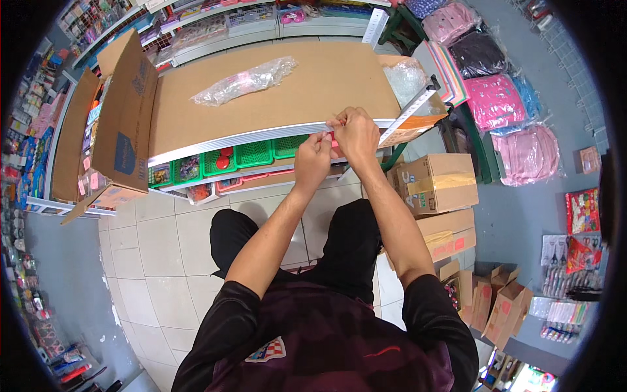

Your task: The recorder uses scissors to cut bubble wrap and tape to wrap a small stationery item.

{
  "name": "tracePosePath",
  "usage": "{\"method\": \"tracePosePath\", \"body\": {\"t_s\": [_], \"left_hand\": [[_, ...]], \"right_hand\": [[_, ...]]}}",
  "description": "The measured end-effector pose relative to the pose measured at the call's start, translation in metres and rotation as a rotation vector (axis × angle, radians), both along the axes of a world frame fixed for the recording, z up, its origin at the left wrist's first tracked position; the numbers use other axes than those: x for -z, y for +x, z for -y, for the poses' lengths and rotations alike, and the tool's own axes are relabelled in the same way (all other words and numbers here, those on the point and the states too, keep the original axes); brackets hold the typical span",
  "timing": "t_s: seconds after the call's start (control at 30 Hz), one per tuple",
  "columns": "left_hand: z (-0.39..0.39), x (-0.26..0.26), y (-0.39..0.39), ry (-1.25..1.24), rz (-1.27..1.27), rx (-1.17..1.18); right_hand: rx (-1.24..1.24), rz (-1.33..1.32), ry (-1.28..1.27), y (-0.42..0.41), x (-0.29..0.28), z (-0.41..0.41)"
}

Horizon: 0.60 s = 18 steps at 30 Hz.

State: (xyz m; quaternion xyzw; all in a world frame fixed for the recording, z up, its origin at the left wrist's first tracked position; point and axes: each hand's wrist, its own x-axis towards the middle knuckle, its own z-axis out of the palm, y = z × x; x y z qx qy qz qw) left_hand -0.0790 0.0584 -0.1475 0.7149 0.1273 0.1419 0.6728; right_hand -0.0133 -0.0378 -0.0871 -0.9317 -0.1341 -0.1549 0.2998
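Observation:
My left hand (313, 159) and my right hand (356, 133) are close together at the front edge of a shelf top (338, 78) covered with brown cardboard. Fingers and thumbs are drawn together on both hands. Whether a small thing is pinched between them is hidden. Something red or pink (335, 139) shows between the hands; I cannot tell if it is held or sits on the shelf below. Farther back on the cardboard lies a crumpled clear plastic bag (245, 81). Beneath the edge, green plastic baskets (253, 154) stand in a row, one with red round things (224, 159).
An open cardboard box (125, 117) stands at the shelf's left end. A white metal upright (409, 109) rises near my right hand. Taped cartons (433, 183) are stacked on the tiled floor (159, 250) at right. Plastic-wrapped backpacks (494, 100) line the right side.

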Motion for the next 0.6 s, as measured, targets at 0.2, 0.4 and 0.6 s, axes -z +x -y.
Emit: {"method": "tracePosePath", "body": {"t_s": [0.2,0.4,0.6], "left_hand": [[-0.001,-0.006,-0.001,-0.036,-0.066,0.019],[0.000,-0.005,-0.004,-0.065,-0.072,0.024],[0.005,-0.006,-0.002,-0.147,-0.047,0.039]], "right_hand": [[-0.051,0.006,0.059,-0.002,-0.007,0.009],[-0.340,-0.730,0.635,-0.009,-0.024,0.067],[-0.428,-1.120,0.912,-0.009,-0.013,0.105]]}}
